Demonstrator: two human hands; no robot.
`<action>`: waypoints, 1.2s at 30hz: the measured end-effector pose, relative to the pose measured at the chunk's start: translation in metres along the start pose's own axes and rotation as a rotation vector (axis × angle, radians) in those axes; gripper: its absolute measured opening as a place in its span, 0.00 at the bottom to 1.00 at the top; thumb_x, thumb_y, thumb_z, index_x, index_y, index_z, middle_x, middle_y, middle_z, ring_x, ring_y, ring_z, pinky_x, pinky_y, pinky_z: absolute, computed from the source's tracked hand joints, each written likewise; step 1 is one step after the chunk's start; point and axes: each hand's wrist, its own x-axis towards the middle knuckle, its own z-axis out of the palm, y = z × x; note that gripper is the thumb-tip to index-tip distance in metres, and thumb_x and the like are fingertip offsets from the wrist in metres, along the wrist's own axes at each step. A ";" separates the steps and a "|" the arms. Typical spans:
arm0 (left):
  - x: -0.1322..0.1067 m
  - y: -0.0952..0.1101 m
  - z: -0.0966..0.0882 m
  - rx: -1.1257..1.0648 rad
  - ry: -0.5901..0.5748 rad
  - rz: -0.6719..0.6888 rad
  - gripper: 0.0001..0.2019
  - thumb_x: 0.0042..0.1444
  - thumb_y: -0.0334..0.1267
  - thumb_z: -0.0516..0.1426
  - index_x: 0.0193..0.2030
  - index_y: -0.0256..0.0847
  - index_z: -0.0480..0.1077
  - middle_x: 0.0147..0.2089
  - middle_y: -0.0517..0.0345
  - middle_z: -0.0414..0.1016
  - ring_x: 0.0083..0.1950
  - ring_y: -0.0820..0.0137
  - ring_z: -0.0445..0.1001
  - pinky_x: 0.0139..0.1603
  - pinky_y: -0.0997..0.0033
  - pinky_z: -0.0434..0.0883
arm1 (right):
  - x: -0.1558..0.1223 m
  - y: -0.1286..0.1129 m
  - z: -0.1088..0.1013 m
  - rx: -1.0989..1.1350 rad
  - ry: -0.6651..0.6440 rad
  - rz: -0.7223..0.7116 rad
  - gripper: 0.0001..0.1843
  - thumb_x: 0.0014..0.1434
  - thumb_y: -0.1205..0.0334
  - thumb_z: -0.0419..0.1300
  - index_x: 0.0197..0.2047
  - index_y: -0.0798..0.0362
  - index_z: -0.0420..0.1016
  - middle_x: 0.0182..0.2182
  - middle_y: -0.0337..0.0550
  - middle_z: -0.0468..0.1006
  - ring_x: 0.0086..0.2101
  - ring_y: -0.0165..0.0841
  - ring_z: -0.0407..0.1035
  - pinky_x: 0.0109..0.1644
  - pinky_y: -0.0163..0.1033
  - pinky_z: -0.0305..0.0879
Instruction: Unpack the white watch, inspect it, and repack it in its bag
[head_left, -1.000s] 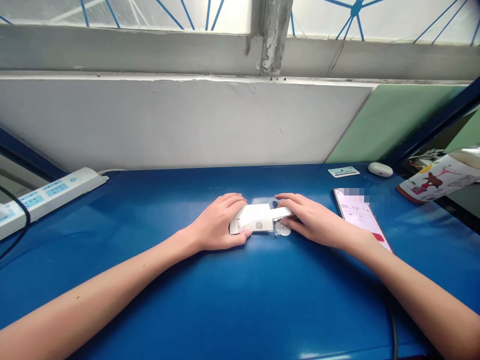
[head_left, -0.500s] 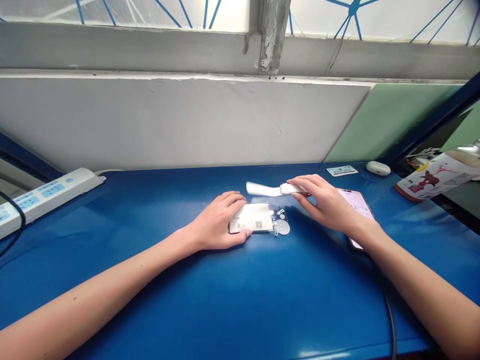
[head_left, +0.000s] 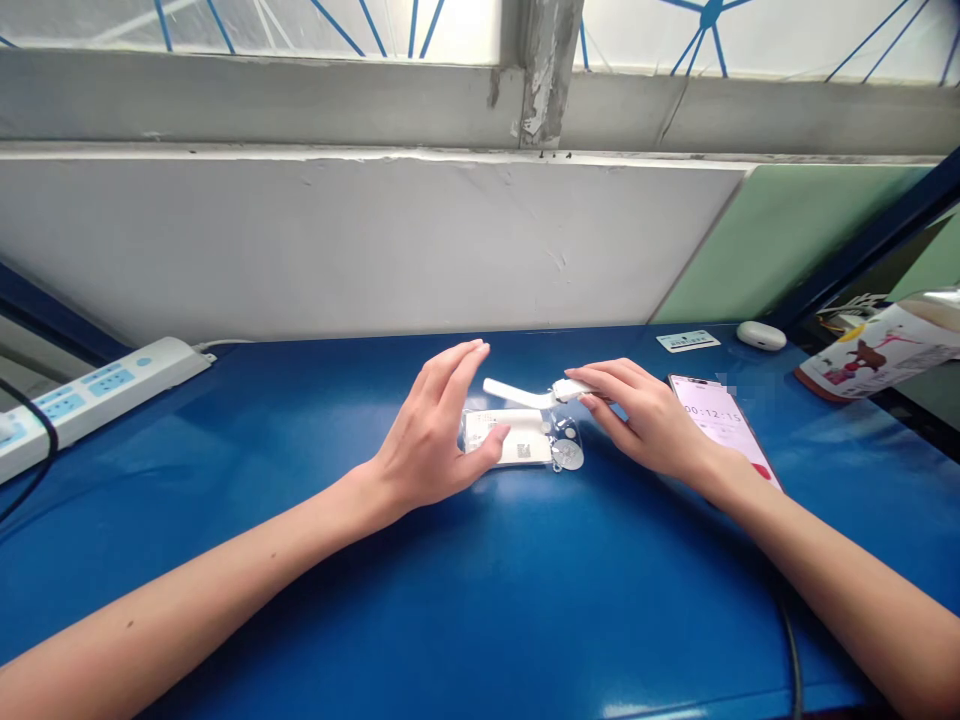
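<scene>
A long white piece, bent at a joint (head_left: 517, 394), is pinched at its right end by the fingers of my right hand (head_left: 637, 412). I cannot make out what kind of thing it is. Just below it, a flat white card-like piece with printing and a square code (head_left: 517, 450) lies in a clear sleeve on the blue table (head_left: 480, 590). Small charms and a round tag (head_left: 568, 455) hang at its right end. My left hand (head_left: 435, 440) is open over the card's left side, fingers raised and thumb above the card; whether the thumb touches it is unclear.
A phone showing a timer (head_left: 716, 420) lies beside my right wrist. Behind it are a small card (head_left: 688, 341) and a white earbud case (head_left: 761, 335). A labelled bottle (head_left: 874, 350) leans at the right. A power strip (head_left: 105, 392) lies at the left.
My left hand has let go of the sleeved card and lifted, its fingers now pointing up and away. The white bent piece has shifted slightly left and lower with my right hand.
</scene>
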 end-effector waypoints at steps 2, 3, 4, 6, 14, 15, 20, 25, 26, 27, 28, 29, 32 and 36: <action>0.003 0.007 -0.003 0.021 -0.014 0.100 0.31 0.62 0.38 0.57 0.70 0.42 0.52 0.64 0.41 0.67 0.68 0.48 0.63 0.66 0.44 0.66 | 0.002 -0.006 -0.001 0.020 0.021 -0.026 0.17 0.69 0.61 0.53 0.58 0.51 0.73 0.48 0.51 0.82 0.45 0.44 0.75 0.49 0.50 0.71; 0.004 0.010 -0.004 0.032 -0.034 0.139 0.30 0.62 0.37 0.57 0.69 0.42 0.55 0.62 0.42 0.69 0.68 0.49 0.64 0.66 0.44 0.66 | 0.003 -0.010 -0.002 0.031 0.034 -0.036 0.16 0.69 0.61 0.53 0.57 0.50 0.74 0.47 0.50 0.83 0.43 0.44 0.76 0.48 0.51 0.72; 0.005 0.013 -0.003 0.047 -0.063 0.163 0.28 0.62 0.37 0.57 0.68 0.41 0.57 0.60 0.42 0.71 0.67 0.48 0.65 0.65 0.43 0.67 | 0.005 -0.013 -0.004 0.041 0.046 -0.042 0.16 0.69 0.60 0.53 0.56 0.49 0.75 0.46 0.50 0.83 0.42 0.44 0.77 0.48 0.51 0.72; 0.006 0.016 -0.001 0.058 -0.099 0.161 0.24 0.63 0.37 0.57 0.65 0.38 0.61 0.58 0.42 0.74 0.68 0.47 0.64 0.65 0.43 0.67 | 0.009 -0.020 -0.008 0.063 0.065 -0.046 0.15 0.69 0.59 0.53 0.55 0.48 0.76 0.45 0.48 0.84 0.41 0.43 0.78 0.47 0.52 0.72; 0.007 0.015 0.006 -0.173 -0.203 -0.005 0.13 0.70 0.33 0.47 0.56 0.36 0.67 0.51 0.47 0.79 0.52 0.58 0.78 0.57 0.52 0.71 | 0.045 -0.039 -0.013 0.356 0.254 0.132 0.10 0.57 0.50 0.68 0.35 0.47 0.80 0.30 0.40 0.85 0.31 0.38 0.79 0.34 0.42 0.75; 0.007 0.017 0.005 -0.252 -0.204 -0.065 0.12 0.71 0.33 0.46 0.56 0.38 0.66 0.48 0.50 0.80 0.45 0.62 0.79 0.51 0.58 0.74 | 0.052 -0.042 -0.012 0.416 0.274 0.165 0.11 0.56 0.49 0.69 0.34 0.47 0.80 0.28 0.39 0.84 0.29 0.37 0.78 0.32 0.41 0.74; 0.014 0.027 -0.005 -0.575 -0.160 -0.282 0.11 0.72 0.39 0.46 0.48 0.40 0.69 0.40 0.57 0.80 0.34 0.70 0.76 0.38 0.68 0.73 | 0.077 -0.054 0.000 0.843 0.240 0.242 0.18 0.58 0.42 0.65 0.35 0.50 0.78 0.30 0.40 0.82 0.31 0.36 0.78 0.33 0.41 0.75; 0.019 0.038 -0.005 -1.178 -0.261 -0.568 0.12 0.70 0.44 0.52 0.43 0.38 0.70 0.39 0.52 0.80 0.42 0.63 0.81 0.47 0.60 0.77 | 0.083 -0.062 0.009 1.257 -0.084 0.362 0.18 0.68 0.46 0.54 0.45 0.48 0.79 0.50 0.46 0.82 0.51 0.42 0.76 0.50 0.47 0.77; 0.019 0.039 -0.004 -1.309 -0.300 -0.629 0.12 0.69 0.45 0.54 0.44 0.38 0.71 0.39 0.51 0.80 0.42 0.62 0.81 0.48 0.59 0.78 | 0.083 -0.062 0.010 1.354 -0.136 0.400 0.16 0.68 0.49 0.55 0.47 0.48 0.79 0.53 0.46 0.81 0.54 0.42 0.74 0.53 0.48 0.75; 0.018 0.040 -0.002 -1.415 -0.338 -0.697 0.13 0.68 0.46 0.56 0.44 0.38 0.71 0.40 0.50 0.80 0.42 0.61 0.82 0.48 0.57 0.78 | 0.082 -0.062 0.010 1.446 -0.178 0.438 0.15 0.68 0.51 0.55 0.49 0.48 0.78 0.53 0.46 0.81 0.55 0.42 0.73 0.56 0.49 0.73; 0.018 0.040 -0.001 -1.495 -0.367 -0.767 0.13 0.67 0.47 0.57 0.44 0.37 0.71 0.40 0.49 0.80 0.43 0.60 0.82 0.48 0.56 0.78 | 0.082 -0.061 0.011 1.528 -0.216 0.473 0.15 0.68 0.52 0.55 0.51 0.48 0.78 0.53 0.46 0.81 0.56 0.41 0.73 0.58 0.49 0.72; 0.017 0.041 0.001 -1.554 -0.391 -0.832 0.14 0.66 0.48 0.59 0.44 0.36 0.72 0.41 0.48 0.81 0.43 0.59 0.82 0.49 0.56 0.78 | 0.081 -0.060 0.012 1.598 -0.245 0.501 0.16 0.68 0.53 0.55 0.52 0.48 0.77 0.52 0.46 0.82 0.55 0.40 0.73 0.59 0.48 0.70; 0.014 0.042 0.004 -1.638 -0.466 -0.959 0.17 0.65 0.48 0.59 0.45 0.32 0.74 0.41 0.43 0.81 0.42 0.59 0.83 0.49 0.58 0.77 | 0.080 -0.054 0.015 1.752 -0.297 0.537 0.18 0.70 0.52 0.52 0.54 0.49 0.77 0.51 0.46 0.83 0.52 0.38 0.75 0.61 0.46 0.67; 0.012 0.043 0.005 -1.660 -0.533 -0.996 0.19 0.66 0.47 0.58 0.48 0.30 0.75 0.40 0.39 0.82 0.41 0.57 0.83 0.46 0.59 0.77 | 0.080 -0.050 0.019 1.846 -0.373 0.568 0.24 0.72 0.50 0.45 0.55 0.53 0.77 0.52 0.49 0.82 0.51 0.39 0.76 0.61 0.48 0.65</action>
